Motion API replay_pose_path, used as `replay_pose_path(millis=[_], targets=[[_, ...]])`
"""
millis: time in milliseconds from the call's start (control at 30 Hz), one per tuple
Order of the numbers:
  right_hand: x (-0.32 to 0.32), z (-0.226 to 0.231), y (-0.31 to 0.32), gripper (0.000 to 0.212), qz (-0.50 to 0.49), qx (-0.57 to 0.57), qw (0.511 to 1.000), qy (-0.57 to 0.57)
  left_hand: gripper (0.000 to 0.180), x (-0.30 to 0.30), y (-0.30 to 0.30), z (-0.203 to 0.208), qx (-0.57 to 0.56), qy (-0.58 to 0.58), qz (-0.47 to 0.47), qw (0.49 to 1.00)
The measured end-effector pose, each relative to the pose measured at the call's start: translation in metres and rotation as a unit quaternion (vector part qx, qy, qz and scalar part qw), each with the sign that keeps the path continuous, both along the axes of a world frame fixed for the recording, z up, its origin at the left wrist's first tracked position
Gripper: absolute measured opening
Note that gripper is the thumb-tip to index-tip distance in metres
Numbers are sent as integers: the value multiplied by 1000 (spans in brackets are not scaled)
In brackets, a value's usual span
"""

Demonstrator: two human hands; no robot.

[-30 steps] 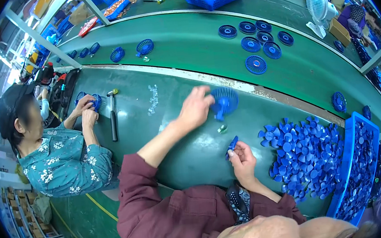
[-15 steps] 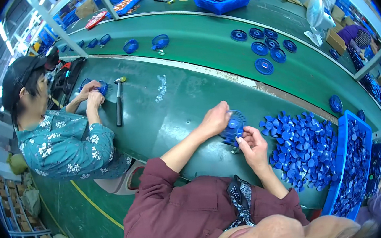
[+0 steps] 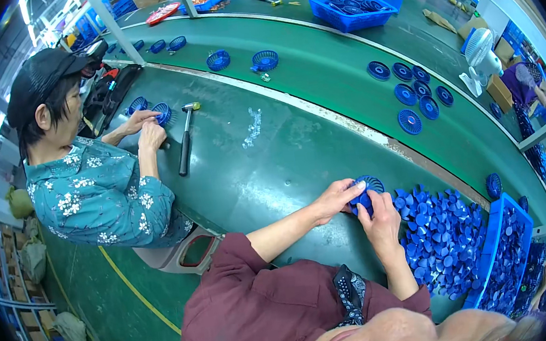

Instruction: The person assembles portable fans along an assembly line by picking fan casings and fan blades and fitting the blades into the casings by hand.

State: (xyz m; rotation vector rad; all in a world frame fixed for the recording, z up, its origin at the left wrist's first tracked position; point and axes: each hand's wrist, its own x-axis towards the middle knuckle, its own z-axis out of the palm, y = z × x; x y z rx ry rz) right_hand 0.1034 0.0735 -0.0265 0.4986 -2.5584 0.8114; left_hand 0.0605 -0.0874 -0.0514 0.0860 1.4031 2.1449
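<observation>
A round blue slatted fan guard is held between my two hands above the green worktable. My left hand grips its left side, the thumb lying over the inside. Pressed against the near side of the guard are the fingers of my right hand. Whatever lies inside the guard is mostly hidden by my fingers. Just right of my right hand spreads a heap of small blue fan blades.
A blue crate of more blades stands right of the heap. Beyond the table, a green conveyor belt carries several round blue guards. At left, a co-worker handles a blue guard beside a hammer. Small clear pieces lie mid-table.
My hands have come closer together, and my right hand has gone from pinching a small blue piece at the guard's near edge to pressing against the guard. The whole view has shifted.
</observation>
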Motion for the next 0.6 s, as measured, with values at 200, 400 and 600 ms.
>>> replay_pose_path(millis=[200, 400, 600], targets=[[-6, 1, -8, 37, 1, 27, 999, -19, 32, 7, 5, -10, -35, 66, 75, 994], [-10, -7, -2, 42, -10, -8, 998, -54, 26, -5, 6, -17, -175, 202, 108, 957], [-22, 2, -21, 33, -2, 3, 1000, -20, 28, -3, -5, -6, -103, 156, 148, 971]])
